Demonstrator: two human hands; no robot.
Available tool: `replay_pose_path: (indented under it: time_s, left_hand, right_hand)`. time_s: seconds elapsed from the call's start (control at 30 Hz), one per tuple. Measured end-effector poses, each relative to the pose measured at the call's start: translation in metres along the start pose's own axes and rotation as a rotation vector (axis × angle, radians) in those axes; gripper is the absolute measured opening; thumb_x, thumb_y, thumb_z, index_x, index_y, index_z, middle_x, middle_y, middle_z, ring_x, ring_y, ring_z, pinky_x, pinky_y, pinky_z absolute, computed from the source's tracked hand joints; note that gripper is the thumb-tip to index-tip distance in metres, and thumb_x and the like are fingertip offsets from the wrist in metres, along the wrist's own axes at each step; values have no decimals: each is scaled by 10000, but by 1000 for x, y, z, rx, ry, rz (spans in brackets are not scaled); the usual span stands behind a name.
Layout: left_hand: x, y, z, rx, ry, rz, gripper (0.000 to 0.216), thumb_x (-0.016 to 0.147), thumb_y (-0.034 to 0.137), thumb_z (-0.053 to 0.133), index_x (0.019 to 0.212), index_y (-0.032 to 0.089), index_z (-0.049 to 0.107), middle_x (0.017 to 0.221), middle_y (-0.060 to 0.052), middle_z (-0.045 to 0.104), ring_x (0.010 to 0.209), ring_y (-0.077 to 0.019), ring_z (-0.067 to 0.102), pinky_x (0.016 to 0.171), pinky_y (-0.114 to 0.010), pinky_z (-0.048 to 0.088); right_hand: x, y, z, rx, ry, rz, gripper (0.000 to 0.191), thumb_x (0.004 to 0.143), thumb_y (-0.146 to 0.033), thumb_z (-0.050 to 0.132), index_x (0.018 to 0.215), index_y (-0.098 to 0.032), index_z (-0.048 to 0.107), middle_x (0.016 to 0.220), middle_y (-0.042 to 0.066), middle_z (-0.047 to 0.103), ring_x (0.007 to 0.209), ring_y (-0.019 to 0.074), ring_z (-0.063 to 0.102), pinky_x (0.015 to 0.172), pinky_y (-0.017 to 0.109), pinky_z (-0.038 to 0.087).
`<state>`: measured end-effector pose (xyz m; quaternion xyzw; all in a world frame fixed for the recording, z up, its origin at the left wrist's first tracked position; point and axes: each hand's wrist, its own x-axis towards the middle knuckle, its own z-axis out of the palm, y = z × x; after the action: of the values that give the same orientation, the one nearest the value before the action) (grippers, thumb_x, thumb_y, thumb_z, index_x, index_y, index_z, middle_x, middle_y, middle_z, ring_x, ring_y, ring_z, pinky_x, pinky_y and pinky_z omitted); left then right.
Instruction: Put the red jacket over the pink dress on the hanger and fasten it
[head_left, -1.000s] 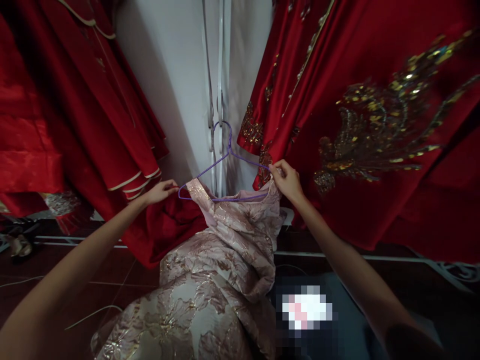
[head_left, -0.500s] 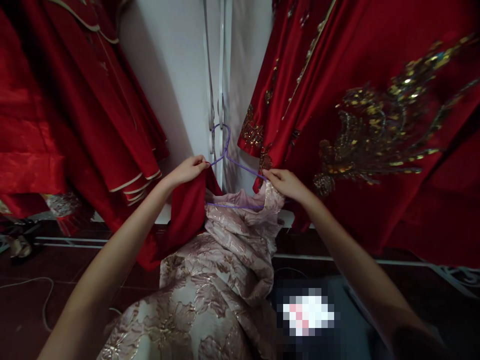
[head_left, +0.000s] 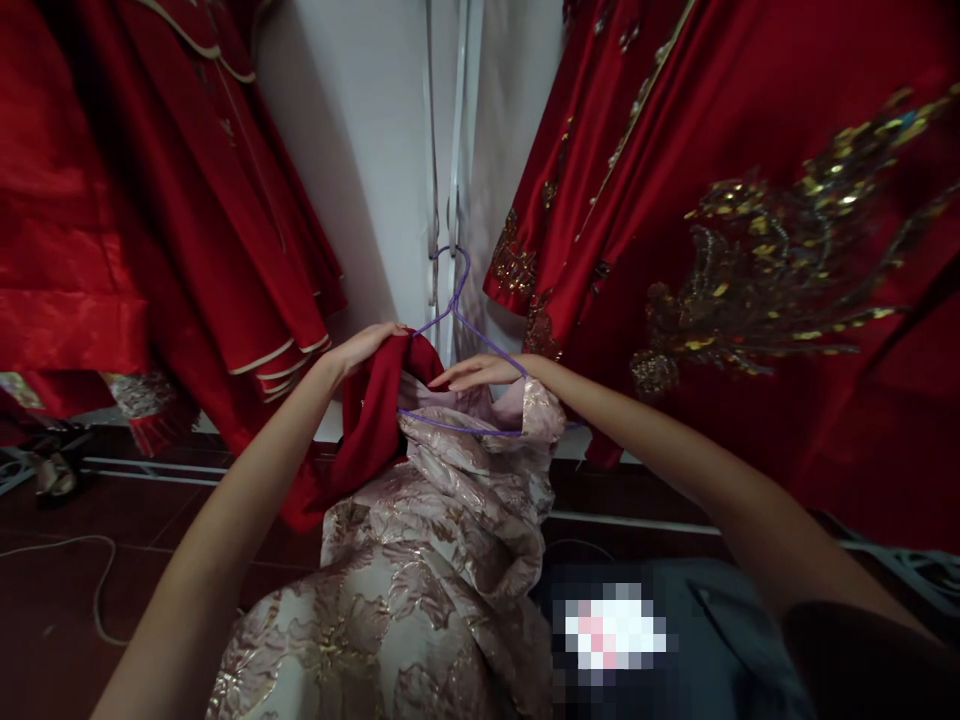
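A purple wire hanger [head_left: 459,300] hangs by its hook on a white metal upright. On it is a pale pink-and-gold brocade dress [head_left: 450,520], its right shoulder over the hanger's right arm. A red garment [head_left: 375,410] covers the hanger's left side. My left hand [head_left: 369,346] is closed on the top of that red cloth, close to the left arm of the hanger; its fingertips are partly hidden. Reaching behind the hanger's right arm, my right hand [head_left: 484,372] points left with fingers stretched out, just above the dress's neckline, holding nothing visible.
Red gowns [head_left: 217,190] with cream trim hang on the left. More red gowns [head_left: 750,420] with gold sequin embroidery hang on the right. A white rail [head_left: 637,522] runs low behind the dress. A cable [head_left: 101,590] lies on the dark floor, and shoes [head_left: 56,475] stand at far left.
My right hand has let go of the dress's right shoulder and moved left behind the hanger, its fingers now stretched out. My left hand stays on the red cloth, slightly further left.
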<state>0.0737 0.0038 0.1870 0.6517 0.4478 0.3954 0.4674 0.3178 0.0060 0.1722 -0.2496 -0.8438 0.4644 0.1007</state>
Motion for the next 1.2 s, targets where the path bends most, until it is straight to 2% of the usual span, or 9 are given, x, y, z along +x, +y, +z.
replay_pose_path:
  time_s: [0.13, 0.27, 0.43, 0.67, 0.83, 0.9, 1.03, 1.1, 1.2]
  left_hand:
    - [0, -10, 5, 50, 0, 128, 243, 731, 396, 514, 782, 171, 591, 672, 19, 589, 631, -139, 529, 645, -252, 436]
    - [0, -21, 10, 259, -33, 284, 317, 781, 449, 511, 633, 170, 513, 609, 27, 490, 600, -109, 451, 620, -229, 393]
    - [-3, -42, 14, 401, 222, 500, 380, 818, 436, 484, 549, 177, 421, 617, 15, 428, 653, -120, 438, 681, -238, 379]
    - [-1, -57, 22, 369, 265, 471, 361, 839, 441, 429, 584, 187, 403, 599, 22, 414, 617, -116, 424, 638, -228, 372]
    - [-5, -55, 32, 515, 340, 434, 351, 850, 455, 387, 621, 190, 416, 665, 12, 462, 697, -127, 462, 693, -221, 372]
    - [-9, -53, 32, 579, 352, 412, 348, 853, 455, 375, 630, 192, 424, 687, 5, 480, 733, -136, 473, 707, -222, 367]
    - [-17, -49, 31, 658, 366, 422, 324, 856, 440, 383, 662, 192, 456, 708, -1, 497, 769, -149, 485, 730, -234, 356]
    - [-20, -49, 35, 678, 370, 442, 287, 838, 434, 431, 689, 192, 473, 729, -5, 511, 783, -159, 492, 747, -249, 352]
    - [-23, -51, 45, 716, 375, 455, 214, 814, 390, 486, 733, 192, 501, 766, -22, 532, 805, -182, 505, 767, -278, 348]
  right_hand:
    - [0, 10, -1, -45, 99, 55, 311, 615, -392, 705, 731, -171, 519, 684, -44, 525, 631, 94, 485, 564, 215, 371]
    - [-3, 15, -12, -315, 539, -98, 326, 599, -239, 674, 808, -201, 427, 620, -90, 411, 535, 81, 383, 512, 209, 298]
    - [-23, 10, -29, -688, 902, -132, 330, 592, -44, 476, 873, -210, 427, 657, -56, 411, 581, 117, 407, 562, 245, 309]
    - [-105, 28, -56, -895, 1094, 143, 318, 523, -10, 486, 788, -185, 485, 738, 16, 491, 692, 172, 461, 633, 297, 365]
    - [-150, 20, -19, -1219, 1092, 545, 273, 558, -49, 555, 795, -185, 564, 823, 94, 549, 803, 249, 505, 643, 344, 343]
    - [-155, 14, 2, -1186, 1037, 574, 297, 573, -72, 587, 841, -196, 556, 820, 89, 567, 770, 242, 525, 621, 331, 345]
    - [-144, 14, 28, -772, 947, 348, 158, 763, -305, 556, 895, -226, 519, 754, 34, 590, 647, 186, 538, 620, 299, 376]
    - [-128, 19, 32, -593, 1067, 269, 200, 832, -422, 462, 857, -227, 498, 722, 21, 573, 638, 179, 524, 631, 293, 380]
    - [-92, 21, 44, -428, 1395, 192, 298, 859, -498, 376, 769, -223, 447, 655, 1, 503, 609, 161, 469, 616, 272, 364]
